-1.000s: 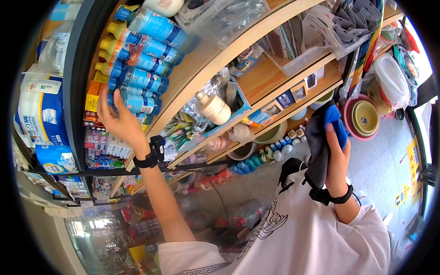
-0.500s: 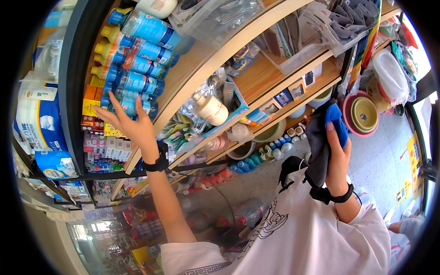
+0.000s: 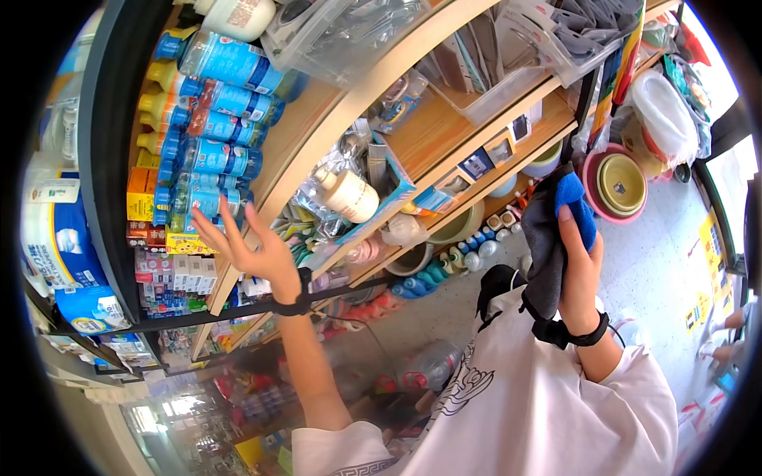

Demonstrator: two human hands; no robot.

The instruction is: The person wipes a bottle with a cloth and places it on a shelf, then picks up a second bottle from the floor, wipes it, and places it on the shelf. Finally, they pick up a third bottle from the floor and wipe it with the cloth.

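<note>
My left hand (image 3: 258,250) is open, fingers spread, in front of the lowest of a row of blue-labelled bottles (image 3: 213,159) on the shelf. Its fingertips overlap the end bottle in this view, and nothing is in the palm. A yellow box (image 3: 141,193) stands beside that bottle. On the right, my right hand (image 3: 579,274) is closed around a folded grey and blue cloth (image 3: 544,246), thumb pressed on the blue side. The cloth hangs down toward the wrist, away from the shelves.
Wooden shelf edges (image 3: 317,155) run diagonally between my hands. A cream pump bottle (image 3: 348,195) lies tilted among packets. Clear plastic bins (image 3: 349,40) sit above. Stacked bowls (image 3: 621,186) stand at right over the grey floor (image 3: 635,270). Small bottles (image 3: 432,280) line the lowest level.
My left hand has drawn back from the bottles, to the right and down in view, its fingers curling slightly. The right hand still grips the cloth. The whole view has shifted a little.
</note>
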